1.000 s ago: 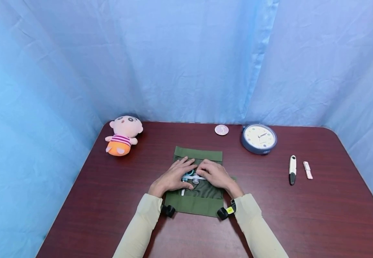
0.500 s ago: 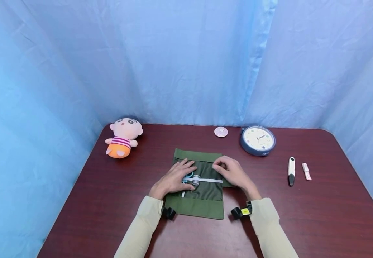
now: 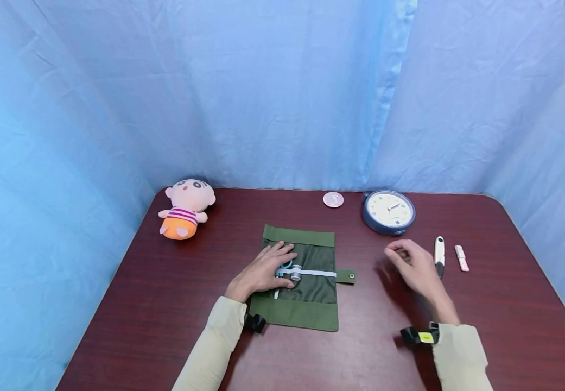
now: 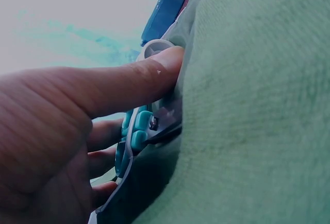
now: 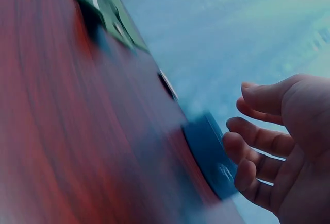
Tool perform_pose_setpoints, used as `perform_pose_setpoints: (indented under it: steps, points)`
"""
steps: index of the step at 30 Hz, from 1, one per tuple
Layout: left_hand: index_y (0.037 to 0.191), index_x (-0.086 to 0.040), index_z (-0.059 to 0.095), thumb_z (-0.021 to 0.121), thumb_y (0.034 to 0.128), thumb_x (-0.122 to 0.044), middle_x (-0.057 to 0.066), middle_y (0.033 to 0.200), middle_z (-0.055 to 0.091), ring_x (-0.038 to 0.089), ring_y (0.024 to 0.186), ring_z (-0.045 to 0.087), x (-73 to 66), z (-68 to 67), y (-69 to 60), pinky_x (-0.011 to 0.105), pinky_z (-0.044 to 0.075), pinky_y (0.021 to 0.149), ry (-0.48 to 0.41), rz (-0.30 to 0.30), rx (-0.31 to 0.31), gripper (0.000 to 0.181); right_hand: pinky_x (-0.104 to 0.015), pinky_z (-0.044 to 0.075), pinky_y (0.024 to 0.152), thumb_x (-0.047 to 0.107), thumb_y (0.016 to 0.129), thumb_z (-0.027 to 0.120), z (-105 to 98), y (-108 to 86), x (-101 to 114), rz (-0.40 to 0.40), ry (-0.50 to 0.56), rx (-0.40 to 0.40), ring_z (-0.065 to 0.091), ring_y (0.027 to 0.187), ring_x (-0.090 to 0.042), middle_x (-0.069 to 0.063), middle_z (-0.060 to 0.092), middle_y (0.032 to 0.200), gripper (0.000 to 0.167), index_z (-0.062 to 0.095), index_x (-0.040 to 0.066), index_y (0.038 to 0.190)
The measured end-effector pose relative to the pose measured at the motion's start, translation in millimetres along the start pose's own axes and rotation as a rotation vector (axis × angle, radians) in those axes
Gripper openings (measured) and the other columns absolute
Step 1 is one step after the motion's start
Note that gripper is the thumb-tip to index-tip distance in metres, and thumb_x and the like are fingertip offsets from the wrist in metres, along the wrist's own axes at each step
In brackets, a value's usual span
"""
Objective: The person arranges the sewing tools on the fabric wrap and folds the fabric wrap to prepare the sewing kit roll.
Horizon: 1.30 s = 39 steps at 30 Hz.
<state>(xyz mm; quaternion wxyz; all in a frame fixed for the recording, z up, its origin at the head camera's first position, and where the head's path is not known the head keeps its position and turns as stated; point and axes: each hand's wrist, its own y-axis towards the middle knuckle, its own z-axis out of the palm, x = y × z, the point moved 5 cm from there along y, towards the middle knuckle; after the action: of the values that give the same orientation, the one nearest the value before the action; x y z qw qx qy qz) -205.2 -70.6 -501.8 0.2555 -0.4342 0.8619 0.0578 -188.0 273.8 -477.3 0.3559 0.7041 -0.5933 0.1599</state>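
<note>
A green fabric roll-up pouch [image 3: 306, 315] lies unfolded on the table. My left hand [image 3: 261, 271] rests on its left part with the fingers spread. Beside those fingers, a white elastic band [image 3: 318, 273] crosses a grey thread spool [image 3: 296, 273] and teal-handled scissors [image 4: 140, 131], which the hand partly covers. To the right of the pouch, my right hand [image 3: 415, 270] is above the table, its fingers loosely curled around nothing. Nearest to it is a slim white tool with a black end [image 3: 439, 252], partly hidden behind the hand.
A small pink-and-white bundle [image 3: 462, 258] lies farther right. At the back are a blue round clock [image 3: 389, 212], a pale flat disc [image 3: 333, 200] and a plush doll [image 3: 183, 212] at left. From the pouch's right edge sticks a snap tab [image 3: 346, 277].
My right hand has left the elastic band and pouch and moved right, toward the white tool, uncovering the snap tab. The left hand has stayed on the pouch.
</note>
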Motion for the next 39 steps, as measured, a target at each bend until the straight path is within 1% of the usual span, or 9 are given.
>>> perform_pose_setpoints:
  steps: [5, 14, 21, 24, 27, 30, 35, 37, 39]
  points:
    - [0.151, -0.014, 0.047, 0.076, 0.0884, -0.036, 0.007, 0.164, 0.035, 0.030, 0.157, 0.020, 0.4, -4.5, -0.8, 0.053, 0.018, 0.128, -0.022, 0.005, -0.017, 0.072, -0.005, 0.039, 0.066, 0.022, 0.098, 0.065, -26.5, -15.2, -18.8, 0.078, -0.038, -0.074, 0.047, 0.073, 0.011, -0.008, 0.066, 0.090, 0.016, 0.070, 0.008, 0.103]
    - [0.148, -0.010, 0.050, 0.076, 0.0889, -0.032, 0.011, 0.162, 0.039, 0.032, 0.157, 0.021, 13.5, -23.6, -7.9, 0.058, 0.019, 0.126, -0.079, 0.009, -0.148, 0.069, -0.012, 0.034, 0.066, 0.024, 0.096, 0.067, -50.4, -31.3, -43.9, 0.183, -0.115, -0.142, 0.042, 0.069, 0.013, 0.002, 0.061, 0.082, 0.015, 0.071, 0.009, 0.100]
    - [0.147, -0.007, 0.051, 0.078, 0.0871, -0.030, 0.016, 0.160, 0.040, 0.036, 0.156, 0.021, 29.4, -34.8, -21.2, 0.061, 0.020, 0.124, -0.102, -0.023, -0.207, 0.070, -0.013, 0.038, 0.065, 0.026, 0.097, 0.067, -56.4, -37.8, -59.3, 0.234, -0.134, -0.139, 0.045, 0.066, 0.023, 0.026, 0.058, 0.074, 0.019, 0.071, 0.008, 0.102]
    - [0.146, -0.006, 0.051, 0.079, 0.0866, -0.029, 0.017, 0.160, 0.040, 0.038, 0.155, 0.022, 34.4, -35.1, -27.7, 0.063, 0.020, 0.124, -0.112, -0.027, -0.217, 0.070, -0.014, 0.038, 0.064, 0.027, 0.097, 0.066, -59.9, -40.1, -63.9, 0.260, -0.133, -0.148, 0.046, 0.064, 0.022, 0.035, 0.052, 0.072, 0.021, 0.071, 0.007, 0.103]
    - [0.147, -0.005, 0.051, 0.078, 0.0869, -0.030, 0.016, 0.160, 0.039, 0.039, 0.155, 0.022, 38.8, -32.4, -33.7, 0.063, 0.020, 0.124, -0.120, -0.040, -0.210, 0.070, -0.016, 0.037, 0.063, 0.027, 0.097, 0.066, -61.9, -42.3, -68.6, 0.283, -0.132, -0.153, 0.046, 0.063, 0.022, 0.037, 0.051, 0.071, 0.023, 0.071, 0.006, 0.104]
    - [0.147, -0.007, 0.050, 0.077, 0.0877, -0.031, 0.015, 0.162, 0.037, 0.038, 0.156, 0.021, 42.8, -27.9, -38.6, 0.063, 0.021, 0.123, -0.107, -0.062, -0.191, 0.070, -0.019, 0.036, 0.064, 0.027, 0.097, 0.066, -62.4, -44.0, -73.4, 0.306, -0.151, -0.158, 0.044, 0.062, 0.023, 0.028, 0.058, 0.070, 0.024, 0.070, 0.005, 0.105]
    - [0.148, -0.009, 0.050, 0.077, 0.0874, -0.033, 0.015, 0.163, 0.035, 0.036, 0.156, 0.020, 48.3, -21.5, -44.5, 0.062, 0.022, 0.124, -0.093, -0.090, -0.173, 0.071, -0.020, 0.036, 0.065, 0.028, 0.097, 0.065, -61.5, -46.8, -78.2, 0.328, -0.172, -0.163, 0.040, 0.062, 0.028, -0.014, 0.074, 0.082, 0.029, 0.068, 0.002, 0.108]
    - [0.148, -0.009, 0.051, 0.078, 0.0871, -0.033, 0.015, 0.163, 0.035, 0.036, 0.156, 0.020, 49.9, -20.0, -46.3, 0.061, 0.021, 0.124, -0.101, -0.095, -0.175, 0.071, -0.020, 0.036, 0.066, 0.028, 0.097, 0.064, -60.7, -47.8, -78.9, 0.330, -0.175, -0.161, 0.040, 0.062, 0.028, -0.022, 0.074, 0.089, 0.030, 0.067, 0.001, 0.110]
    - [0.147, -0.008, 0.051, 0.078, 0.0871, -0.032, 0.016, 0.163, 0.035, 0.037, 0.156, 0.020, 50.9, -18.8, -47.8, 0.060, 0.019, 0.125, -0.110, -0.096, -0.177, 0.070, -0.020, 0.036, 0.067, 0.028, 0.097, 0.064, -59.9, -48.3, -79.4, 0.331, -0.180, -0.161, 0.040, 0.061, 0.028, -0.023, 0.074, 0.092, 0.031, 0.066, 0.001, 0.111]
